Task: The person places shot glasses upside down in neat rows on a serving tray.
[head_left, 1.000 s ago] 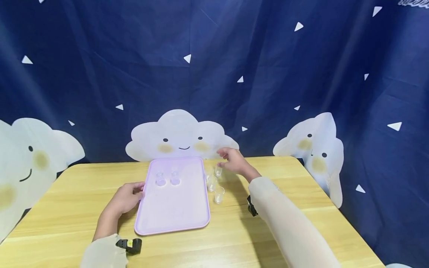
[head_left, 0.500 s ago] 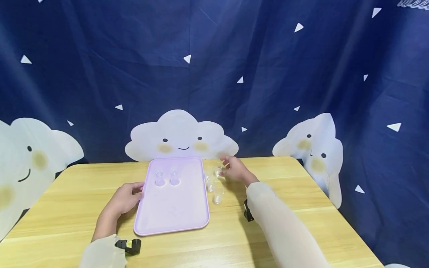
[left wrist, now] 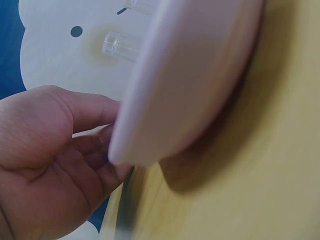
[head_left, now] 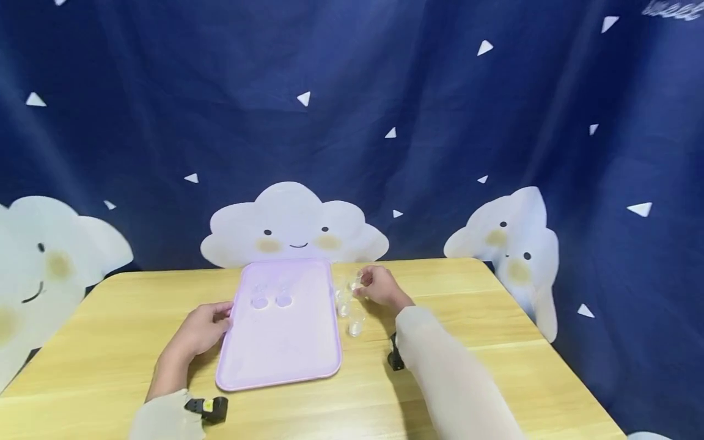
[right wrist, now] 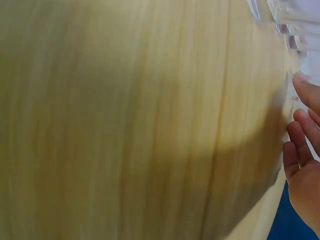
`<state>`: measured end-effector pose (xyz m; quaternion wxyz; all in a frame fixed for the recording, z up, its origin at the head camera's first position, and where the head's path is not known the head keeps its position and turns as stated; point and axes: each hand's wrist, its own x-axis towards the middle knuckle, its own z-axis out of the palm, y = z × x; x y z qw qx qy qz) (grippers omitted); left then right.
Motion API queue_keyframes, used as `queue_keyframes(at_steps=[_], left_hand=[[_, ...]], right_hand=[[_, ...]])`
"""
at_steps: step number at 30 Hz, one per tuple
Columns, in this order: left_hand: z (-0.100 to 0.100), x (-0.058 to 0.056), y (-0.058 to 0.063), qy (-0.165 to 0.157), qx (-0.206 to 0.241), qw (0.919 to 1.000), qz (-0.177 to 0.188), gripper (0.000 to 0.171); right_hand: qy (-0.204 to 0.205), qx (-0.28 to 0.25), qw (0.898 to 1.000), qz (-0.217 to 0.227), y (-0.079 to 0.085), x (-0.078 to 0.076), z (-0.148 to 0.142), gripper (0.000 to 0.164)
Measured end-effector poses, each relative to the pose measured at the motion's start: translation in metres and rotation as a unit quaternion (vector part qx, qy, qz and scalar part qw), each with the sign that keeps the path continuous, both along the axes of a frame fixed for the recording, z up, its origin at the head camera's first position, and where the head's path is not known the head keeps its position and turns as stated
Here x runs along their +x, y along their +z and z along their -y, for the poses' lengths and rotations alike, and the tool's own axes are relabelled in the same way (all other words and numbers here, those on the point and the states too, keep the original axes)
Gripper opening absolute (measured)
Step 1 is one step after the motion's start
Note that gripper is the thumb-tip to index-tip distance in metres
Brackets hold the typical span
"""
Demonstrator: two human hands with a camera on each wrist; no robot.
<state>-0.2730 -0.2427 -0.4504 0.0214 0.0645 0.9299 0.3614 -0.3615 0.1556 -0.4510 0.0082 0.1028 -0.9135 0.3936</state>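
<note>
A lilac tray lies on the wooden table. My left hand holds its left edge, thumb on the rim and fingers below, as the left wrist view shows with the tray's wall. Two small clear shot glasses stand side by side on the tray, a left one and a right one. Beyond the tray's right edge my right hand pinches the farthest shot glass between thumb and fingers. In the right wrist view that hand is partly cut off.
More shot glasses stand just right of the tray, one nearer me and one close to the rim. The table extends to both sides. A dark blue curtain with printed clouds hangs behind its far edge.
My right hand has come down and its fingers have closed round the farthest shot glass. The left hand has stayed at the tray's edge. The head view has shifted slightly.
</note>
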Motion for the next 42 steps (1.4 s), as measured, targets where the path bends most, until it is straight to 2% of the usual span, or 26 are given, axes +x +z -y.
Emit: queue_keyframes(at_steps=[3, 5, 12, 19, 27, 35, 42], left_hand=[[0.004, 0.003, -0.002, 0.003, -0.003, 1.0000, 0.005, 0.045], [0.005, 0.003, -0.002, 0.000, 0.001, 1.0000, 0.002, 0.045], [0.001, 0.000, -0.002, -0.012, 0.004, 0.9999, -0.010, 0.044], [0.002, -0.003, -0.003, -0.013, -0.002, 0.9998, -0.015, 0.045], [0.002, -0.002, -0.004, -0.011, 0.000, 0.9999, -0.012, 0.045], [0.001, -0.001, -0.004, -0.007, 0.000, 0.9999, -0.008, 0.045], [0.000, -0.001, -0.002, -0.004, 0.000, 1.0000, -0.005, 0.045]], right_hand=[[0.000, -0.005, 1.000, 0.006, -0.005, 0.001, 0.005, 0.027], [-0.008, -0.007, 1.000, 0.004, -0.007, 0.001, 0.006, 0.025], [-0.031, -0.016, 0.999, -0.008, -0.008, 0.002, 0.004, 0.026], [-0.032, -0.036, 0.999, -0.008, -0.011, 0.002, 0.006, 0.028], [-0.038, -0.047, 0.998, -0.002, -0.011, 0.001, 0.005, 0.023], [-0.041, -0.054, 0.997, 0.025, -0.006, 0.001, 0.002, 0.016], [-0.022, -0.067, 0.997, -0.004, 0.005, -0.004, -0.003, 0.018]])
